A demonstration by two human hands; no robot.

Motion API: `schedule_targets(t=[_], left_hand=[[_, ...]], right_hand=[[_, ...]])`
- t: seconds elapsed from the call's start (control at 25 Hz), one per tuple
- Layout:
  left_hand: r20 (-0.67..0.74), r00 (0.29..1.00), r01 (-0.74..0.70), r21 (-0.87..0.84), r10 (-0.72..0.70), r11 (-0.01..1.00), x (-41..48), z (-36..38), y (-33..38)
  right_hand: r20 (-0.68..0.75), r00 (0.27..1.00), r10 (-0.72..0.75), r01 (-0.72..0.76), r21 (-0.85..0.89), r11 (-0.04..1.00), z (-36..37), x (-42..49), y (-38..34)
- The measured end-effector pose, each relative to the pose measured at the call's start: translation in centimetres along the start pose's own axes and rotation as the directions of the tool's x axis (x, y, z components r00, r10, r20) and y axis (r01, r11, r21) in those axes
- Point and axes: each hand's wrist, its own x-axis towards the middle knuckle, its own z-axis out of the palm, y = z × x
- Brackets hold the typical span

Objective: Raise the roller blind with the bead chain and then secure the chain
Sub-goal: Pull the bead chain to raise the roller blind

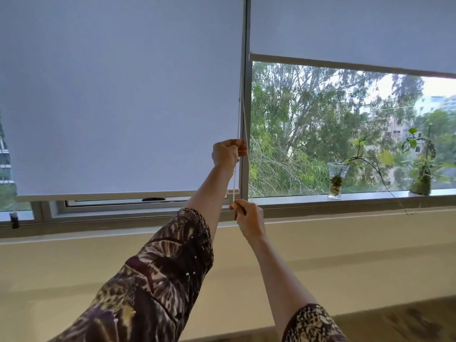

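While both hands were raised toward the window, the left hand [228, 153] was curled shut around the bead chain [238, 119], fingers [240, 145] folded over the strand beside the grey mullion [245, 95]. Chain ran up from that fist along the right edge of the roller blind [118, 95] and dropped below it to the right hand [248, 219]. Right hand sat lower, just under the blind's bottom bar [123, 196], thumb and fingers [235, 206] pinched closed on the same strand. A second thin strand hung just right of the first, along the mullion; could not tell if either hand touched it. Chain looked taut between the two hands.

Roller blind was nearly fully down, bottom bar just above the window frame, a dark handle [153, 199] showing beneath it. Neighbouring blind [357, 28] on the right was raised well higher, trees visible through the glass.

Containers: a clear glass vase [336, 180] stood on the sill [296, 199] to the right, well apart from the hands, holding a rooted plant cutting whose stems trailed out rightward; water level not readable. Farther right a second potted plant [420, 177] sat on the sill, its vessel too dark to identify. Both forearms wore patterned sleeves [160, 280].
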Motion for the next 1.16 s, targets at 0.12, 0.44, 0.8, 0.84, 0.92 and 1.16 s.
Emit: schedule_targets(t=[0.12,0.44,0.8,0.84,0.92,1.16], left_hand=[[-0.037,0.995,-0.09,0.111,0.094,0.99,-0.4,-0.9,-2.5],[-0.046,0.996,-0.066,0.176,0.075,0.982,-2.0,-3.6,-9.2],[-0.005,1.0,-0.011,0.204,0.012,0.979,-5.4,-5.7,-15.3],[-0.003,1.0,-0.01,0.217,0.011,0.976,-5.9,-5.8,-15.9],[-0.003,1.0,0.001,0.227,0.0,0.974,-6.8,-6.2,-16.9],[0.025,0.999,0.033,0.277,-0.042,0.96,-8.9,-8.5,-19.8]], right_hand=[[0.116,0.993,0.019,-0.005,-0.125,0.992,-0.1,-0.3,1.1],[0.152,0.983,0.102,-0.076,-0.172,0.982,-1.9,2.6,-0.1],[0.07,0.996,0.05,-0.053,0.043,0.998,-2.8,10.5,-8.9],[0.067,0.996,0.054,-0.057,0.033,0.998,-2.5,11.1,-9.6],[0.079,0.992,0.1,-0.106,0.077,0.991,-1.7,11.8,-10.8],[0.1,0.979,0.176,-0.199,0.305,0.931,-0.2,10.5,-9.8]])
